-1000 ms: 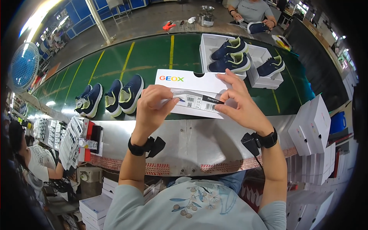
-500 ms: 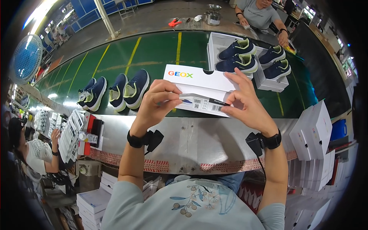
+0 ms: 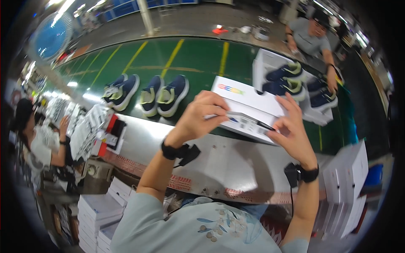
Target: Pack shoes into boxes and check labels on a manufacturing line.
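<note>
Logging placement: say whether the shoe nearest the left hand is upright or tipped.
Upright: the navy shoe sits sole-down on the green belt, opening up.

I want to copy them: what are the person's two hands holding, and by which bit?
A thin, rectangular white-and-black printed label, pinched at its ends: the left hand has the left end, the right hand the right end.

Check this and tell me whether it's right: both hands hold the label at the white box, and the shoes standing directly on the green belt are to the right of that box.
Not quite: the head view shows the shoes standing directly on the green belt to the left of the white box. The left hand and right hand do hold the label.
</note>
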### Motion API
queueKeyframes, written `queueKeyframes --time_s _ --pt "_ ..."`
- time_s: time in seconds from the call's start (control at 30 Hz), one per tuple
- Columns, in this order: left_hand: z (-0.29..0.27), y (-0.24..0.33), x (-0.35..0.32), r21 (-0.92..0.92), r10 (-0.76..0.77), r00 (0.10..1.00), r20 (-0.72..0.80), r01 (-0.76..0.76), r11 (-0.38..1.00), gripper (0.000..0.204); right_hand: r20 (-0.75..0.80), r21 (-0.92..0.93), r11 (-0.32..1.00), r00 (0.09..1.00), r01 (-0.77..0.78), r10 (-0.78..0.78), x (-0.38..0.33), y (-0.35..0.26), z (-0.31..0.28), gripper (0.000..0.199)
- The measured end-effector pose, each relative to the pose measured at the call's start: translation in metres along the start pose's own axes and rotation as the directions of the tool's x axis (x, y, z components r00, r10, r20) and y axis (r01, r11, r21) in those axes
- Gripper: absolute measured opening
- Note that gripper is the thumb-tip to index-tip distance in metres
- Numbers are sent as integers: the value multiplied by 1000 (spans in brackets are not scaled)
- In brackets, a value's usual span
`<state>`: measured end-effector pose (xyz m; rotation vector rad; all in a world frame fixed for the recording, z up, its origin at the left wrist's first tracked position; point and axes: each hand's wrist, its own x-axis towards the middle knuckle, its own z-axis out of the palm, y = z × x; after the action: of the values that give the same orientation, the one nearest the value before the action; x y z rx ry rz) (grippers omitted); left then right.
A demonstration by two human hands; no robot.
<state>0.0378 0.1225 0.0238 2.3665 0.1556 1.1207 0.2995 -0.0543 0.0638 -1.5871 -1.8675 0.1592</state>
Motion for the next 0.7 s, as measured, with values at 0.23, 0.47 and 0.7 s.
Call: queueKeyframes --time_s 0.23,0.47,0.7 --pt "31 3 -6 -103 43 988 -150 -59 993 17 -39 2 997 996 -81 81 -20 8 -3 33" --pt "32 17 -2 -126 -151 983 -107 137 982 41 -93 216 961 976 -175 199 -12 23 6 22" --pt "120 73 22 317 162 970 182 -214 924 53 -146 240 957 968 -165 203 -14 41 0 52"
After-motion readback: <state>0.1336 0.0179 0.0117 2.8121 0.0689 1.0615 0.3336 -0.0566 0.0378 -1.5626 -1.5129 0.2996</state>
